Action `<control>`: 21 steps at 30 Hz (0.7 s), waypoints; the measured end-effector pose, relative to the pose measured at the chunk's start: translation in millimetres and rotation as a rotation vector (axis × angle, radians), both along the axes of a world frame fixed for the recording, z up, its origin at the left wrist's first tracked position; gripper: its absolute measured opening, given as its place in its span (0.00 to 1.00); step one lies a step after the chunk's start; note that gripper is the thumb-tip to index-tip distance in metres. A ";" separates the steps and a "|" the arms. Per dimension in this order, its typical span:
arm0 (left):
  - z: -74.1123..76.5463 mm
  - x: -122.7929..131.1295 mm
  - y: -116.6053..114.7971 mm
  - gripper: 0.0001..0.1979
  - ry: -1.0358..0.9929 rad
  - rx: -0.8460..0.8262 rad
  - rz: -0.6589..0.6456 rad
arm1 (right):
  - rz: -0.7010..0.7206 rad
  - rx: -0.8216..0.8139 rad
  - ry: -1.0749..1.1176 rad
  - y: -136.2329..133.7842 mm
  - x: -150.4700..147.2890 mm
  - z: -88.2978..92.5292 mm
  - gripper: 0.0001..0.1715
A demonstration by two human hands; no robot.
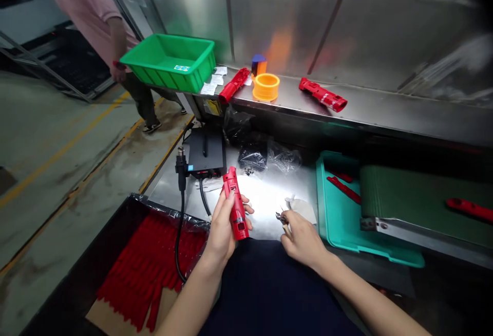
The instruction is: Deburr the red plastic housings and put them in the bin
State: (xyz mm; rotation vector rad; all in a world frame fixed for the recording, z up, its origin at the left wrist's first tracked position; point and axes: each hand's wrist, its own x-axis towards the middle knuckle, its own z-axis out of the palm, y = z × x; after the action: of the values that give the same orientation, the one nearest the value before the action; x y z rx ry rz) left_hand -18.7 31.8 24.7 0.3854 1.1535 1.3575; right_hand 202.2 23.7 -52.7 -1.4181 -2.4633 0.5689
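My left hand [221, 220] is wrapped round a red plastic housing [235, 207], a tube-like part with small cut-outs, held upright and slightly tilted above the bright metal bench [265, 223]. To the right, my right hand [302, 236] is closed on a small metal-tipped tool [284, 219] with a cream handle; its exact kind is hard to make out. The tool and the housing are apart. Beside the right hand lies a whitish cloth or glove [303, 208]. Small dark parts [248, 171] lie on the bench beyond the left hand.
A black hot-air station [207, 151] with a cabled handpiece [181, 166] stands left. Red parts fill a black bin [77, 274]. Right are a teal tray [327, 212] and green conveyor [416, 197]. The shelf holds a green crate [173, 76] and orange ring [265, 87]. A person [96, 22] stands left.
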 end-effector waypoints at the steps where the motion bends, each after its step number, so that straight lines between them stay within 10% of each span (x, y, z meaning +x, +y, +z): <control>1: 1.9 0.7 -0.4 0.21 -0.004 0.006 -0.015 | -0.005 0.007 0.024 1.9 -1.7 5.8 0.13; 21: 38.9 15.2 -21.5 0.17 0.177 0.043 -0.200 | 0.379 0.290 -0.096 29.6 -18.7 104.3 0.07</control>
State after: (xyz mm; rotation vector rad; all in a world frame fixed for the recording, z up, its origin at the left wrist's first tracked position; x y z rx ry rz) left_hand -3.5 10.3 63.6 0.6455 1.1968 1.1922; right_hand 183.5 53.3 51.7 -0.8952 -2.7723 0.1991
